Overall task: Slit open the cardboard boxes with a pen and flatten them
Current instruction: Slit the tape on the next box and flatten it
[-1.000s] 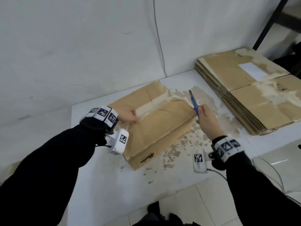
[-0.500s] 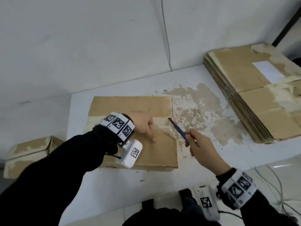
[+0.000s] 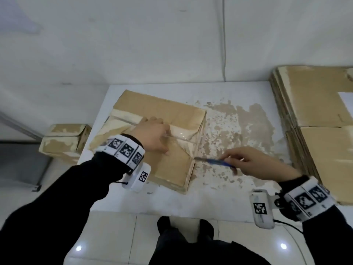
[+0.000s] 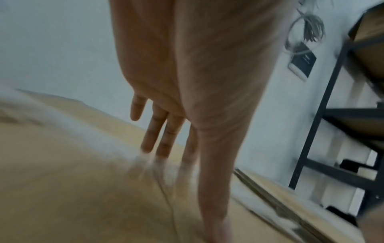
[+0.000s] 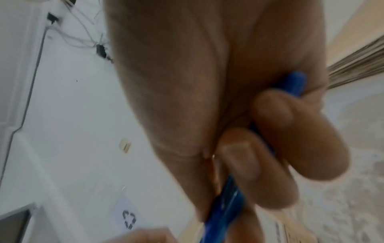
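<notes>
The cardboard box (image 3: 158, 138) lies toward the tabletop's (image 3: 219, 199) far-left corner. The left hand (image 3: 151, 136) presses its top with straight, slightly spread fingers. The right hand (image 3: 254, 162) pinches the blue pen (image 3: 215, 161), tip at the box's right-edge tape. Keep the box pinned; draw the tip steadily along the taped seam, away from the holding fingers

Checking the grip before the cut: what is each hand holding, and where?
Right hand pinches the blue pen at its rear half. Left hand holds nothing, pressing flat on the box.

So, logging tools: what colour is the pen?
Blue pen, clearest in the right wrist view.
</notes>
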Available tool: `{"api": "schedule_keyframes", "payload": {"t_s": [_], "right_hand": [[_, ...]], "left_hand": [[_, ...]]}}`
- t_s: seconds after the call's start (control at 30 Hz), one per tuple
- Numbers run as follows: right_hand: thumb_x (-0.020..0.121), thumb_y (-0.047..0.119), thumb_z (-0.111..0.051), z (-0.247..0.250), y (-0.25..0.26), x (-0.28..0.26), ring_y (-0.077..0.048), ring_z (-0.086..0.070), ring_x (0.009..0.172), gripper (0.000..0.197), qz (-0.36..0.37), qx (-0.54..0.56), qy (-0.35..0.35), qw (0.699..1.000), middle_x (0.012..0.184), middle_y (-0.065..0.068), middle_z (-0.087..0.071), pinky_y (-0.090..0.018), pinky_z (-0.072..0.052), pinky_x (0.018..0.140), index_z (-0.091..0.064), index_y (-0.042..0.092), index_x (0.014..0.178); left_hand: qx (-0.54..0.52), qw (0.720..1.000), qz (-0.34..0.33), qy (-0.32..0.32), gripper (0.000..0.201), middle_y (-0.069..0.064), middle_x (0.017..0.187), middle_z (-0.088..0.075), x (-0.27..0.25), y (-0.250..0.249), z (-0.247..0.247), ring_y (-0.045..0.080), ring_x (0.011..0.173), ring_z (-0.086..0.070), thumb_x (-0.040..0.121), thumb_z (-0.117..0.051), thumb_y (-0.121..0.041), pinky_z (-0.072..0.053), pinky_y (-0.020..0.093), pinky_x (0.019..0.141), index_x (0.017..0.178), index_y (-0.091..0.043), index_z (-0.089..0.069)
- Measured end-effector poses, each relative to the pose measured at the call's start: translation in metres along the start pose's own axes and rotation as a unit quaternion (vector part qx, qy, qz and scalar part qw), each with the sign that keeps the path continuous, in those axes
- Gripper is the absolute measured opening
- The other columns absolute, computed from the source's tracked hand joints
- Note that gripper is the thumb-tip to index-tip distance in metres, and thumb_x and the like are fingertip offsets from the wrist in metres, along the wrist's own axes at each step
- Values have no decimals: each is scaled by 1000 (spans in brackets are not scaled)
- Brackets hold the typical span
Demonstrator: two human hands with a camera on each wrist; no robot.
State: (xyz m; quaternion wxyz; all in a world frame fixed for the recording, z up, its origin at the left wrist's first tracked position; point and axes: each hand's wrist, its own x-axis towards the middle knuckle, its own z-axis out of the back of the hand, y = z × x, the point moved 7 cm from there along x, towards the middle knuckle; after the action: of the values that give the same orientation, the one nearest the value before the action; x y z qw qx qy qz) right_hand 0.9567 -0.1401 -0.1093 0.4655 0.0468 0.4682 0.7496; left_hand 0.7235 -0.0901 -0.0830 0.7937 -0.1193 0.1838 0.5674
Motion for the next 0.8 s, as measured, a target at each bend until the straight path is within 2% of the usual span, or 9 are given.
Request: {"api": "schedule_keyframes", "payload": {"t_s": [0.1,0.2,0.27,0.33,0.37,0.4,0.5,0.6,0.8], "right_hand": [[98,23,-45,25,-11,-5,-3,-43,43,20,5,-4,-103,995,66,5,-63,-15,-35,46,-64,28,102],[96,24,-50,23,0,0,-2,-47,47,17,46,1,-143,989,71,5,-62,-13,-36,46,-62,33,106],[94,27,-54,15,8,8,-1,-51,54,19,67,-37,-143,987,73,9,-61,-12,-37,50,-62,35,110],[94,28,-55,7,12,13,0,-51,61,20,86,-93,-154,980,76,15,-57,-13,-34,54,-63,34,112],[94,28,-56,5,14,14,1,-51,65,21,97,-116,-167,974,78,17,-55,-14,-34,57,-63,32,113],[93,27,-56,4,15,14,-1,-51,68,22,107,-139,-181,968,79,16,-53,-15,-35,59,-63,31,114],[90,22,-61,7,24,13,-14,-51,59,21,106,-229,-244,936,77,6,-52,-28,-41,47,-66,27,110],[75,10,-77,7,34,16,-16,-42,42,24,77,-309,-303,898,65,1,-47,-25,-28,32,-69,21,95],[78,8,-75,-1,24,26,-15,-38,45,16,27,-270,-350,897,66,0,-46,-22,-23,34,-67,13,91]], "left_hand": [[-75,996,39,14,60,3,120,-49,-4,-3,-16,22,112,-47,79,-71,-43,-41,35,92,130,-18,-51],[-227,968,81,72,42,9,115,-59,-5,-3,-35,23,102,-55,89,-64,-31,-40,29,82,123,-8,-55],[-451,881,141,34,26,6,98,-64,-6,6,-41,20,89,-56,92,-59,-28,-41,27,80,105,-6,-64],[-645,736,201,-45,21,1,79,-60,-8,14,-42,15,72,-49,91,-61,-28,-40,23,68,88,-9,-67],[-697,680,217,-74,19,-1,74,-56,-6,14,-43,13,66,-45,90,-63,-29,-38,21,62,84,-10,-66],[-718,650,230,-95,19,-2,70,-54,-6,12,-43,12,62,-43,89,-65,-28,-36,20,58,81,-11,-64],[-722,626,252,-154,15,-6,60,-56,-6,4,-44,9,59,-43,86,-69,-20,-39,16,52,74,-12,-63],[-729,616,244,-174,20,-11,49,-53,-1,2,-48,7,59,-42,86,-68,-14,-38,9,46,67,-14,-62],[-714,626,248,-193,21,-4,65,-51,5,8,-52,8,63,-42,86,-69,-16,-39,15,58,66,-14,-62]]}}
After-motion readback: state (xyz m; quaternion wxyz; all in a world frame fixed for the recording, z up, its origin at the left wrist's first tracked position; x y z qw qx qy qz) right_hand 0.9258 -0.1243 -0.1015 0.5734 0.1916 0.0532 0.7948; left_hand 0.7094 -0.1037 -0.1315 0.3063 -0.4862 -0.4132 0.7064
